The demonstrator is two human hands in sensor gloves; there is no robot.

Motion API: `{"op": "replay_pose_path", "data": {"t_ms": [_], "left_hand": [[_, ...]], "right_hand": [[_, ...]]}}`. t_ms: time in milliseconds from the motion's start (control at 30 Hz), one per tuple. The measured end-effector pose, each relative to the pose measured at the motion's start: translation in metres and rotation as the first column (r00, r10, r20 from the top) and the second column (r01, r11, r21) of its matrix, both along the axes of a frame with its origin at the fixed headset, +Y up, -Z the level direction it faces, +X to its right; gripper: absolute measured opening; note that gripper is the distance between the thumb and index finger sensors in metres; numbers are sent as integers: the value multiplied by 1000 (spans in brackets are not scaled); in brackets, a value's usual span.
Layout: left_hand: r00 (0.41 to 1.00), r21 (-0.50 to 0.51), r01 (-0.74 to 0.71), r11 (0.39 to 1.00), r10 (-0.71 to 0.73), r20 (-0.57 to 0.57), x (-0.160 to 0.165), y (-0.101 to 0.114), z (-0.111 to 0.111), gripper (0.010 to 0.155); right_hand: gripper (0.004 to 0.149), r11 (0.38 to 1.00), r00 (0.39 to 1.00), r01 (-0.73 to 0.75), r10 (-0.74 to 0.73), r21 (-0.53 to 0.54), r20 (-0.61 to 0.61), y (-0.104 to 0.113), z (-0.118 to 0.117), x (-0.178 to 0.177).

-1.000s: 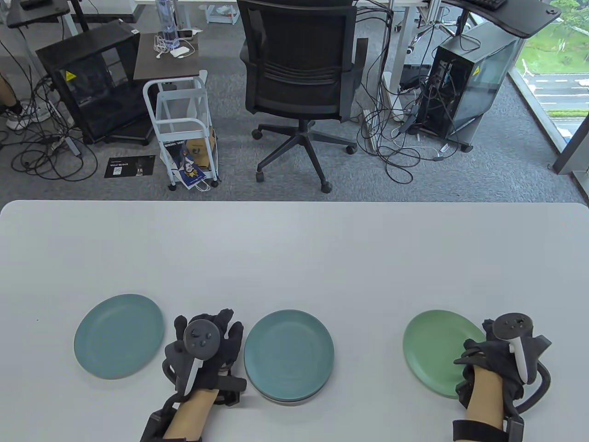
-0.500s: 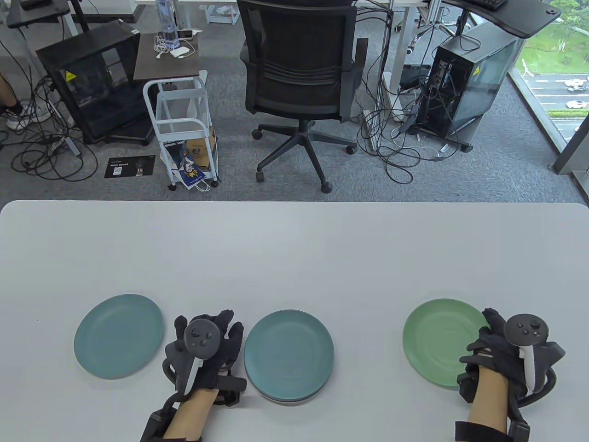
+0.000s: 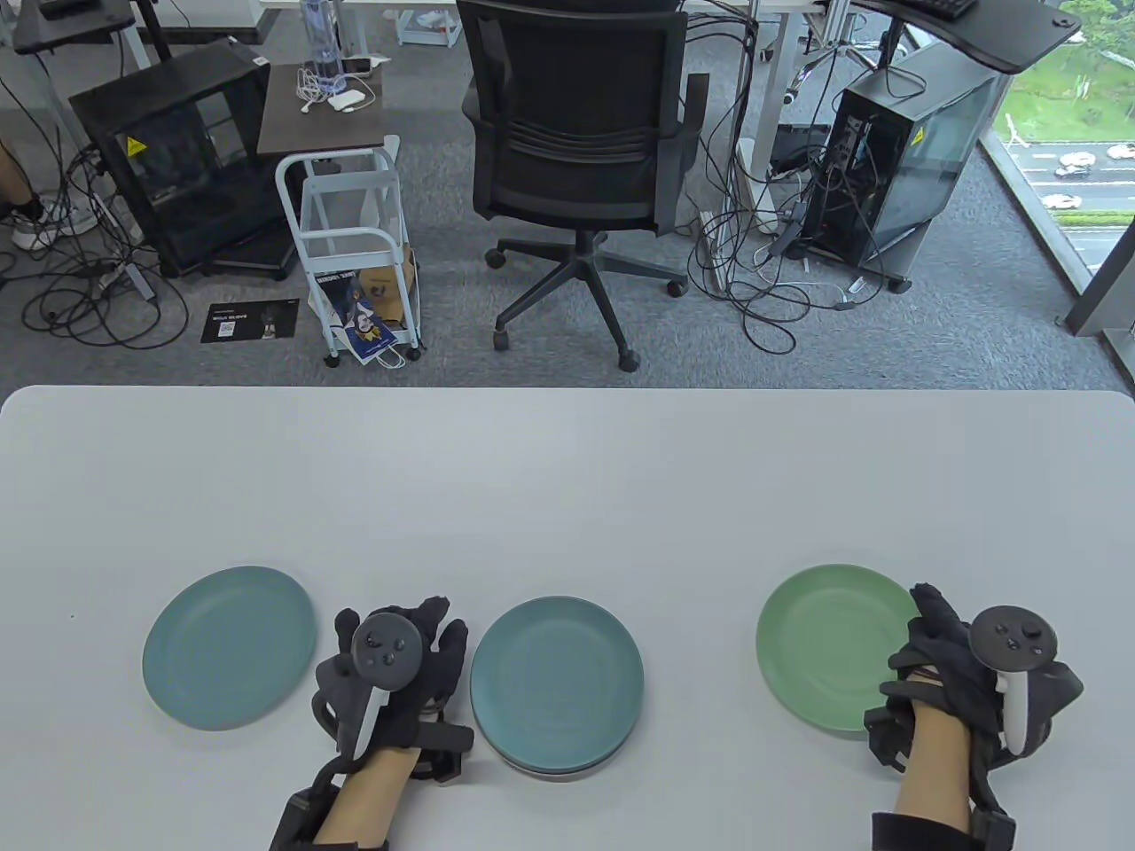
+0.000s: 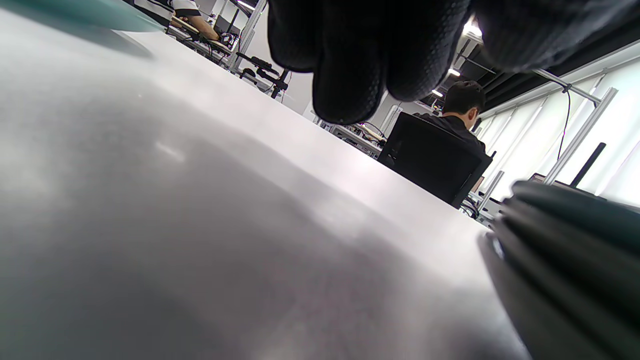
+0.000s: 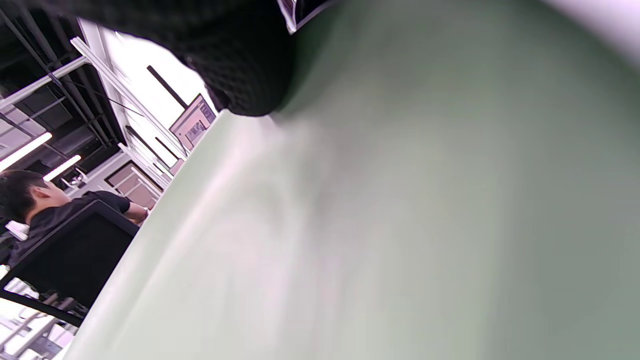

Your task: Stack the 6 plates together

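A stack of teal plates (image 3: 557, 681) sits at the table's front middle; its dark rims show at the right of the left wrist view (image 4: 575, 260). A single teal plate (image 3: 229, 646) lies at the front left. My left hand (image 3: 417, 647) rests on the table between them, touching neither plate, fingers loosely curled. My right hand (image 3: 931, 660) grips the right rim of a green plate (image 3: 829, 658), which is lifted slightly. In the right wrist view the green plate (image 5: 400, 225) fills the frame with a gloved finger (image 5: 240, 65) on it.
The white table (image 3: 567, 479) stretches bare behind the plates. An office chair (image 3: 576, 133), a white cart (image 3: 355, 248) and computer cases stand on the floor beyond the far edge.
My right hand has carried the green plate a little to the left and up off the table. My left hand and the teal plates have not moved.
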State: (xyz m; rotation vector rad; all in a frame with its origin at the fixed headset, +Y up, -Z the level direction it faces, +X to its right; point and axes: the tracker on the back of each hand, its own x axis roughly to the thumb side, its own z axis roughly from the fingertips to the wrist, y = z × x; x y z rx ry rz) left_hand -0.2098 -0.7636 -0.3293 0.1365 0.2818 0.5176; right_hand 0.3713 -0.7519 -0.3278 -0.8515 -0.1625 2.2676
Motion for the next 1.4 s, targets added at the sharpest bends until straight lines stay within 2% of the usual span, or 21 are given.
{"op": "replay_pose_path", "data": {"t_ms": [233,767,1033,1400], "left_hand": [[1000,-3,-9,1000,9,-3,-1,0,0,57],[1000,-10,-6,1000,6,-2,-1,0,-1,57],[1000,-13,-8,1000,8,-3,-2,0,-1,57],[1000,-17,-13,1000,13,-6,-2,0,-1,57]], "right_hand": [[43,994,992,106,-105,16,-75,-6,-9,-20],[43,989,955,147,-135,25,-263,3,-30,-81],[43,984,904,178,-159,13,-396,9,-39,-123],[43,984,833,173,-168,-40,-528,3,-46,-174]]}}
